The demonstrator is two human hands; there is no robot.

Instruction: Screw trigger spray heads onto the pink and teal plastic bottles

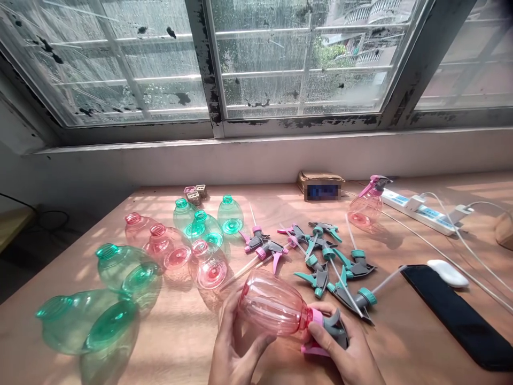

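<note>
Now, a pink bottle (274, 305) held sideways!
Left grip (234, 347) cups its left end; right grip (348, 342) pinches the sprayer head (340, 327).

The table (172, 337) carries green bottles (66, 323), pink bottles (209, 267), spray heads (318, 274), a power strip (420, 214), a phone (457, 321)

Your left hand (234, 345) is cupped, its thumb (259, 350) angled up and to the right, its fingers (230, 310) curved and partly hidden. Your right hand (352, 345) is closed in a grip, thumb slanting up and to the left, most fingers hidden. They reach in from the bottom edge, apart, facing each other.
</note>
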